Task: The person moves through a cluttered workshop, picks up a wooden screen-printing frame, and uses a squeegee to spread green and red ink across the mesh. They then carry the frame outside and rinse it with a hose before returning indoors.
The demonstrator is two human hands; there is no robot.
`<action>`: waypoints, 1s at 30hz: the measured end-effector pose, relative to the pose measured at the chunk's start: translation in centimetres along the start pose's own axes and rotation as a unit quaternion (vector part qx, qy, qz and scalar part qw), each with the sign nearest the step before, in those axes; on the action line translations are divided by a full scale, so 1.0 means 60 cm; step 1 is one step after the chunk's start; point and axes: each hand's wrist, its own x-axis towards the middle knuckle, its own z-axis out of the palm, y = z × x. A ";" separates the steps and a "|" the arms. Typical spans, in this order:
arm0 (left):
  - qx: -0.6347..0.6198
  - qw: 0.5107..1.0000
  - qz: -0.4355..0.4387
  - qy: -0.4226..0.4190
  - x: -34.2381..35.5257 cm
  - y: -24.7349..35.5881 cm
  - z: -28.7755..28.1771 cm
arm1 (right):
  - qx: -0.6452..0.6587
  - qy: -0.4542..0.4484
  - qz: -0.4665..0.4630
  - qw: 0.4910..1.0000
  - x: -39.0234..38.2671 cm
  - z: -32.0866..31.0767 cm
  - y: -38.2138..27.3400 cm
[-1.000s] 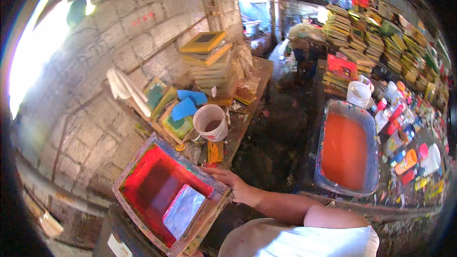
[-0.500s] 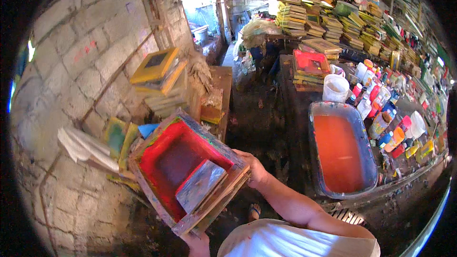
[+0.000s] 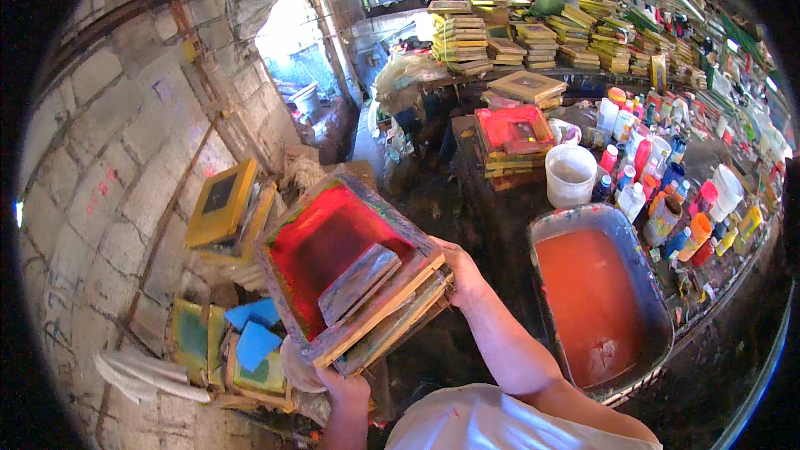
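My left hand [image 3: 343, 387] grips the near lower corner of a small stack of wooden screen-printing frames, its fingers partly hidden underneath. At the right corner, my right hand [image 3: 461, 273] is closed round the stack's edge. The top screen frame [image 3: 279, 271] is tilted toward me, its inside stained bright red round a dark mesh panel. A paint-smeared flat block [image 3: 358, 285], perhaps a squeegee, lies inside it along the near right side. At least one more frame [image 3: 404, 329] is held beneath it.
Left of the stack, yellow screen frames [image 3: 221, 204] lean near a block wall [image 3: 108, 158], with blue pieces [image 3: 260, 346] and a white cloth [image 3: 150, 375] below. On the right stand a basin of orange-red liquid [image 3: 587, 300], a white bucket [image 3: 571, 175], several bottles and a red-stained frame [image 3: 512, 129].
The held stack has moved right, away from the wall side, uncovering the blue pieces and frames behind it. My view has turned toward the right. More of my left hand shows.
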 end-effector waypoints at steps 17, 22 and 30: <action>-0.213 0.970 -0.112 -0.032 0.447 -0.208 0.078 | 0.101 0.069 -0.013 0.992 0.399 -0.150 0.011; -0.152 0.987 -0.055 -0.014 0.541 -0.201 0.137 | 0.129 -0.042 -0.049 0.989 0.518 -0.158 0.028; -0.033 0.998 0.022 0.045 0.640 -0.193 0.182 | 0.070 -0.013 0.023 0.997 0.649 -0.198 0.041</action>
